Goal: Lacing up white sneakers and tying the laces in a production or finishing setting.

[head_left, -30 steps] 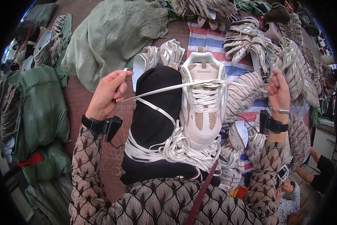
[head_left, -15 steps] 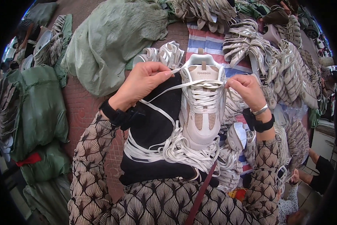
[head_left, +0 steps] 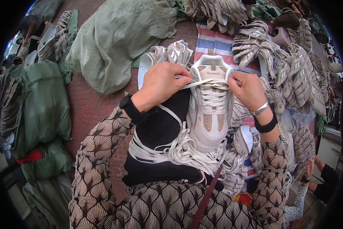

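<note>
A beige and white sneaker (head_left: 206,138) rests on the black cloth (head_left: 162,128) over my lap, its toe toward me. White laces criss-cross its front. My left hand (head_left: 164,81) is closed, pinching a white shoelace (head_left: 202,82) that crosses the top of the tongue. My right hand (head_left: 249,91) is closed at the shoe's upper right edge, its fingertips pinched where that lace comes out; they partly hide it. A tangled bundle of loose white laces (head_left: 182,149) lies across the cloth, beside and below the toe.
Piles of beige shoe uppers (head_left: 293,76) lie on the right, with more shoes (head_left: 179,52) beyond my left hand. A green sack (head_left: 116,42) lies at the far left of centre, and green bundles (head_left: 41,107) stand at left. Another person's hand (head_left: 309,168) shows at lower right.
My left hand has moved right and slightly down, nearer the shoe, and the lace span beside it is shorter. My right hand's fingers are curled more tightly at the shoe's edge.
</note>
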Tool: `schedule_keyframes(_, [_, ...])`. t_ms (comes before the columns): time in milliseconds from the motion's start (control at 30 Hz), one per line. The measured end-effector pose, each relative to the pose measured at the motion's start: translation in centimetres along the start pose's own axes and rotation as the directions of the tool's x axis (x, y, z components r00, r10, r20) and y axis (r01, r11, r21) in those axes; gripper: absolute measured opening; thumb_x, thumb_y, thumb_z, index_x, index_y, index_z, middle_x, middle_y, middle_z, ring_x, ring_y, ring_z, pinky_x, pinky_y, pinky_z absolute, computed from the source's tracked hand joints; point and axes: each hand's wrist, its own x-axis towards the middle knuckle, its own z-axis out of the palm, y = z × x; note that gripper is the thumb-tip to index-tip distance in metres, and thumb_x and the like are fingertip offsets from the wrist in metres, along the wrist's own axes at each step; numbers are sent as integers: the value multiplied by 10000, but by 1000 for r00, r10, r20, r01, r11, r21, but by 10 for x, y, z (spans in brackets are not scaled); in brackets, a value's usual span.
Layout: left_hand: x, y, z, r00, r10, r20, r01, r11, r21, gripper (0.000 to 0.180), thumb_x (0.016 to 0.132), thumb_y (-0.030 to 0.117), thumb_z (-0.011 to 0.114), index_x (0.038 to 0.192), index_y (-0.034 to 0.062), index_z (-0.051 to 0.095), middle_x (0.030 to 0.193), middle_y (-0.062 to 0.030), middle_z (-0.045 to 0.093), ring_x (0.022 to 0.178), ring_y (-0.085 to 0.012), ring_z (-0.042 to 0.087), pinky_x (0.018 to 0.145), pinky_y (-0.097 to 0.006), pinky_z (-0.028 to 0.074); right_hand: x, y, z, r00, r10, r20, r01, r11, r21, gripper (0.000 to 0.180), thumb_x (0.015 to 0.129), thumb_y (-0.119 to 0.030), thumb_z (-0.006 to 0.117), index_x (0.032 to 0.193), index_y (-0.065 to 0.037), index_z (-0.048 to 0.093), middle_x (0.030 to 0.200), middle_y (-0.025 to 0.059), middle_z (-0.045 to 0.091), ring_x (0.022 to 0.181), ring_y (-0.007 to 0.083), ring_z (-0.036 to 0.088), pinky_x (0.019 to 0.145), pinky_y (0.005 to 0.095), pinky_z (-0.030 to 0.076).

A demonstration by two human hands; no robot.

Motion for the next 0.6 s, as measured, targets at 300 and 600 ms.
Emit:
schedule_keyframes(300, [-5, 2, 5, 988, 84, -130, -74, 994, 80, 151, 803, 228, 679, 866, 97, 719, 706, -95, 673, 621, -222, 655, 590, -314, 497, -4, 1, -1, 992, 96, 87, -115, 962, 248, 190, 830, -160, 550, 759, 12, 586, 642, 202, 527, 553, 353, 527, 536, 370, 423])
schedule_keyframes(600, [-3, 4, 21, 969, 196, -148, -162, 963, 217, 151, 817, 211, 621, 812, 65, 657, 643, -127, 637, 587, -315, 629, 548, -407, 478, -4, -2, 0, 995, 88, 56, -100, 957, 273, 191, 835, -161, 555, 759, 11, 591, 610, 194, 508, 532, 341, 526, 530, 370, 420])
